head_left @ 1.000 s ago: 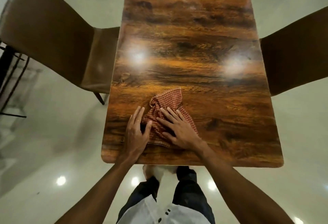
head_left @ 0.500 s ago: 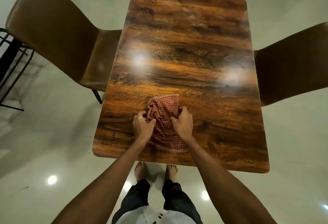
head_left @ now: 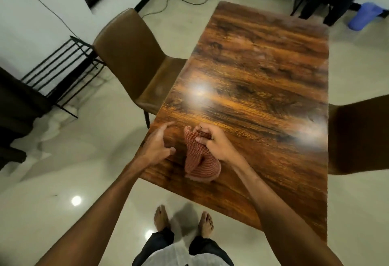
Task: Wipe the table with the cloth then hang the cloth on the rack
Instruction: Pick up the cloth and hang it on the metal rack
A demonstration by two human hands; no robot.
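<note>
Cloth [head_left: 200,164], red-checked and bunched, gripped near the front edge of the glossy brown wooden surface [head_left: 263,76].
Right hand [head_left: 219,145] clenches its top; left hand [head_left: 156,145] hangs released, fingers spread, over the surface's near-left corner; black metal rack [head_left: 61,72] stands left of the surface.

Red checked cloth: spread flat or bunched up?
Bunched. The red checked cloth is a crumpled lump, its top gripped by the right hand over the wooden table.

we read no text, label, brand or number here; the table [head_left: 263,76], the cloth [head_left: 197,160] and the chair [head_left: 126,55] show no lettering we can make out.
</note>
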